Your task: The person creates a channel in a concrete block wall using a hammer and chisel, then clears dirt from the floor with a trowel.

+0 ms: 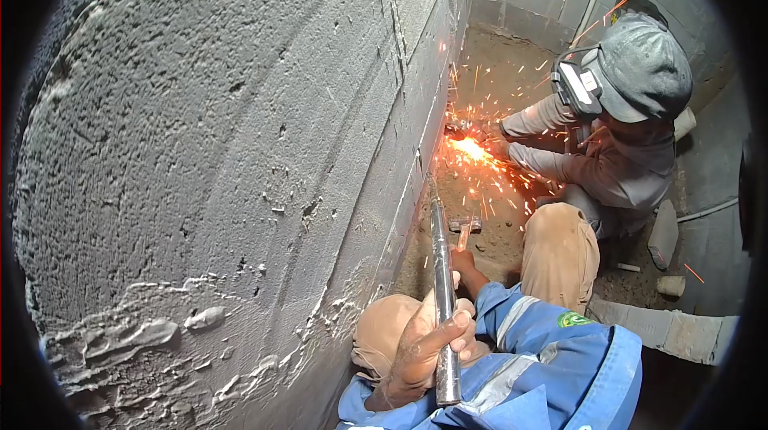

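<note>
1. Long, round, shiny metal bar (442, 270): slanted beside the rough grey wall (240, 150), far tip near its foot. Left hand (420, 344) closed around the near part.
2. Right hand (464, 260) grips the blocky-headed hammer (465, 226), just beside the bar.
3. Beyond, orange sparks (474, 149) spray before a crouching co-worker (628, 170).
</note>
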Action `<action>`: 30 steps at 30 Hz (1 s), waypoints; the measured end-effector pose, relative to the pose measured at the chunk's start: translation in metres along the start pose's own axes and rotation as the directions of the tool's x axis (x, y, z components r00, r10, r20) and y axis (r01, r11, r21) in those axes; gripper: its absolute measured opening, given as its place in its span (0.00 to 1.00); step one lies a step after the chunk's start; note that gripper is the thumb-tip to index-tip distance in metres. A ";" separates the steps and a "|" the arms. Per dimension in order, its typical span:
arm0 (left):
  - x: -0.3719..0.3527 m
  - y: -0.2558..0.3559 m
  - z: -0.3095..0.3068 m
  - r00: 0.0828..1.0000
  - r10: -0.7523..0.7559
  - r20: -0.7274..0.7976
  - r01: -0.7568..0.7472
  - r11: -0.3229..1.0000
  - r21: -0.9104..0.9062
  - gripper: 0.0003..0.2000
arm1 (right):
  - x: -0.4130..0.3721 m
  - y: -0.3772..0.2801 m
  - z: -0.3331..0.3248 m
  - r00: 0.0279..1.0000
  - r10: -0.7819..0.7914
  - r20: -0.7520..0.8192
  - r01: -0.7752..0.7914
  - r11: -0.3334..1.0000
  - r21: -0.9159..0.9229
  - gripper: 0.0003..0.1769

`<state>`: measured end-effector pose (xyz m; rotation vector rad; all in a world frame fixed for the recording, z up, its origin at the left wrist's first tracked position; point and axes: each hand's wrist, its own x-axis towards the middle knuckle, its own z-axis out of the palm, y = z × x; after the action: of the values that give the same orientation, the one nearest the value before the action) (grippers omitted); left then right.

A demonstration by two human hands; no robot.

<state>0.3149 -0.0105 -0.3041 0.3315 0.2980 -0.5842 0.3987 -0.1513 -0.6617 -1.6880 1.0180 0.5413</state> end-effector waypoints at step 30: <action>0.004 -0.002 -0.017 1.000 0.005 -0.029 -0.007 0.999 -0.043 0.29 | -0.004 0.013 0.006 0.998 0.026 -0.055 -0.026 1.000 -0.010 0.24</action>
<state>0.3139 -0.0079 -0.3213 0.2994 0.3367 -0.5667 0.3863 -0.1455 -0.6676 -1.7094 1.0799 0.5203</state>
